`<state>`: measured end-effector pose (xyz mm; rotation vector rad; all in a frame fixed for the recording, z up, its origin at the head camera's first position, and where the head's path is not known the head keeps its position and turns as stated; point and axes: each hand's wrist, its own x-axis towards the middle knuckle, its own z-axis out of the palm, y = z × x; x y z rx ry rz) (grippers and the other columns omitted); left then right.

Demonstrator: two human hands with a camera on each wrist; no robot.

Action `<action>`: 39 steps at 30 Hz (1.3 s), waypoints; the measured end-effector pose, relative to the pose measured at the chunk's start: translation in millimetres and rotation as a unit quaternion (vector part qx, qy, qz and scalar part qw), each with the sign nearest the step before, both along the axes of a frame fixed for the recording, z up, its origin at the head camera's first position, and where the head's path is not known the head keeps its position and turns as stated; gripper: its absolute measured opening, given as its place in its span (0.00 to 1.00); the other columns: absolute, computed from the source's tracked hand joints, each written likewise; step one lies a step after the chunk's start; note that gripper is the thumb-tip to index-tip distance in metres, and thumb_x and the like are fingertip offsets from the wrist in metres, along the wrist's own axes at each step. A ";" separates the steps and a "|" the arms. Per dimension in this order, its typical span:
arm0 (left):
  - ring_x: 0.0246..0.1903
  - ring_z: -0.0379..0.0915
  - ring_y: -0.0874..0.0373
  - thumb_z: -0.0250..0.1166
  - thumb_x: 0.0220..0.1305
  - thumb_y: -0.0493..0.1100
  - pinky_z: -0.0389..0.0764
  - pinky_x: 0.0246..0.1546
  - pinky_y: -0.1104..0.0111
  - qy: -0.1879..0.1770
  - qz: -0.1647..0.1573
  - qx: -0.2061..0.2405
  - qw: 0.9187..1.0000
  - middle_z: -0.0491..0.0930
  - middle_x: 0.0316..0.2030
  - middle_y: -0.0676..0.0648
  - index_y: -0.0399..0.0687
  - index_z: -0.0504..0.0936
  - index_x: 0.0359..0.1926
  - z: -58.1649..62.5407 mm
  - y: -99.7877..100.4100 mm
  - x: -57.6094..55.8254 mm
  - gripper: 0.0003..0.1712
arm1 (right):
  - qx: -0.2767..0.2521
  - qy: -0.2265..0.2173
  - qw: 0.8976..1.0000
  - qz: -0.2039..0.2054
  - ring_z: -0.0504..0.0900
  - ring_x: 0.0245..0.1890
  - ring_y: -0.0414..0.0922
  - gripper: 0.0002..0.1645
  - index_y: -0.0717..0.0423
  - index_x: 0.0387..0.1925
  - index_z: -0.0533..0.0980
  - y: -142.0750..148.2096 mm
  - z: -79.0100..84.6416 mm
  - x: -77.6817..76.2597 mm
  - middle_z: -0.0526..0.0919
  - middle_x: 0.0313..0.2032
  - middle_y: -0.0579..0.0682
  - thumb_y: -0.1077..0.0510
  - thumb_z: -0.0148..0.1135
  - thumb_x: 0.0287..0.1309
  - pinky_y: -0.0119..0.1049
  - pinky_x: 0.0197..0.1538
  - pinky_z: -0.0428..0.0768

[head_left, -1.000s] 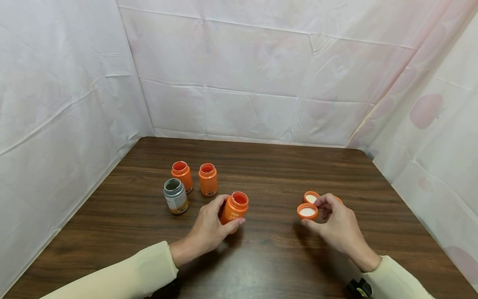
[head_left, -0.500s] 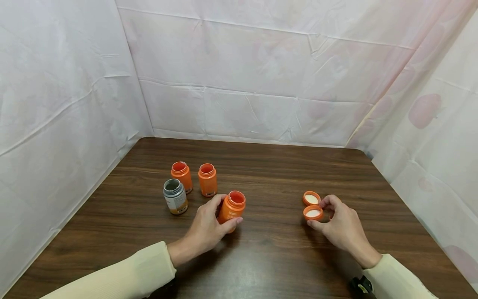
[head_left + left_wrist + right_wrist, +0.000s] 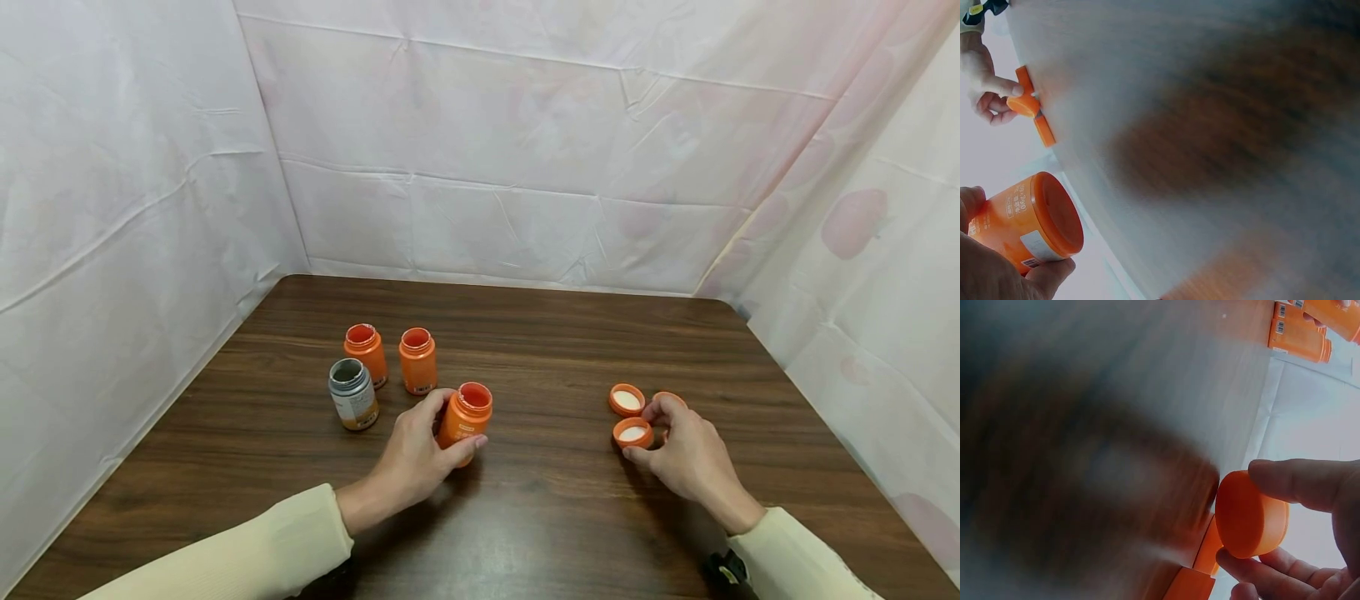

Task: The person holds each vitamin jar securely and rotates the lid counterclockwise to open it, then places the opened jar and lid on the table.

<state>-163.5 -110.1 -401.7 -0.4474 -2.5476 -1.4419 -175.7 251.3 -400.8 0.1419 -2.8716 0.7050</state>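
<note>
My left hand [image 3: 411,454] grips an orange bottle [image 3: 463,421] round its side, with its uncapped mouth facing up. In the left wrist view, the bottle's base [image 3: 1060,215] shows clear of the table. On the right, the thumb and fingers of my right hand [image 3: 693,458] pinch an orange cap [image 3: 632,434], its white liner upward. The right wrist view shows this cap's outer top [image 3: 1240,515] tilted just over the table. Close behind it lies another orange cap [image 3: 626,400], liner up. A further orange cap [image 3: 667,397] is partly hidden by my right fingers.
Left of the held bottle stand two uncapped orange bottles [image 3: 417,362] and a grey uncapped bottle [image 3: 352,396] with a white and yellow label. The brown wooden table [image 3: 540,517] is bounded by pale hanging sheets [image 3: 480,150] at the back and sides.
My right hand has moved the pinched cap a little right and down, closer to the other caps. My left hand and its bottle have shifted slightly left.
</note>
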 end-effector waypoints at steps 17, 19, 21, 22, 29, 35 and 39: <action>0.44 0.79 0.63 0.81 0.53 0.40 0.81 0.51 0.61 -0.004 0.002 0.003 1.000 0.83 0.46 0.54 0.50 0.77 0.55 0.1 0.4 1.1 0.31 | 0.060 0.008 0.998 0.027 0.84 0.40 0.54 0.31 0.56 0.48 0.84 3.4 -3.6 -3.1 0.87 0.36 0.49 0.52 0.83 0.38 0.57 0.46 0.74; 0.44 0.79 0.62 0.81 0.53 0.40 0.81 0.51 0.61 -0.003 0.002 0.005 1.000 0.83 0.46 0.54 0.50 0.77 0.55 0.0 0.4 1.1 0.30 | 0.060 0.009 0.998 0.029 0.83 0.41 0.55 0.29 0.55 0.46 0.84 3.3 -4.0 -3.6 0.86 0.36 0.49 0.52 0.83 0.38 0.58 0.47 0.73; 0.44 0.80 0.62 0.82 0.53 0.39 0.81 0.50 0.61 -0.002 0.002 0.006 1.000 0.83 0.46 0.55 0.50 0.77 0.55 -0.2 0.1 1.3 0.30 | 0.059 0.007 0.998 0.032 0.82 0.42 0.55 0.28 0.54 0.44 0.84 3.2 -4.3 -4.4 0.86 0.35 0.47 0.53 0.83 0.37 0.59 0.48 0.72; 0.44 0.80 0.61 0.82 0.53 0.39 0.81 0.50 0.61 -0.002 0.003 0.007 1.000 0.83 0.46 0.55 0.50 0.77 0.55 -0.3 -0.1 1.3 0.30 | 0.060 0.005 0.998 0.033 0.81 0.42 0.55 0.28 0.54 0.44 0.84 3.2 -4.2 -4.8 0.85 0.35 0.47 0.52 0.84 0.36 0.60 0.48 0.72; 0.44 0.79 0.61 0.82 0.52 0.39 0.81 0.51 0.60 0.004 0.018 0.004 1.000 0.83 0.46 0.54 0.49 0.77 0.55 -1.1 -3.1 1.4 0.31 | 0.072 0.008 0.996 0.047 0.80 0.36 0.49 0.27 0.53 0.40 0.86 4.2 -2.9 -8.2 0.85 0.32 0.44 0.52 0.86 0.32 0.53 0.38 0.74; 0.47 0.79 0.60 0.81 0.53 0.40 0.79 0.54 0.57 -0.003 0.033 0.003 0.999 0.82 0.49 0.51 0.47 0.74 0.58 -1.3 -6.7 1.5 0.34 | 0.073 0.004 0.996 0.055 0.80 0.35 0.50 0.29 0.53 0.40 0.86 5.5 -2.5 -9.0 0.86 0.34 0.45 0.51 0.88 0.31 0.53 0.38 0.75; 0.47 0.79 0.58 0.81 0.53 0.40 0.79 0.53 0.57 0.001 0.048 -0.004 0.999 0.82 0.49 0.49 0.46 0.73 0.59 -2.1 -9.5 0.6 0.35 | 0.068 -0.008 0.996 0.055 0.79 0.38 0.52 0.31 0.54 0.43 0.85 5.0 -0.7 -7.7 0.86 0.37 0.48 0.51 0.88 0.32 0.54 0.40 0.74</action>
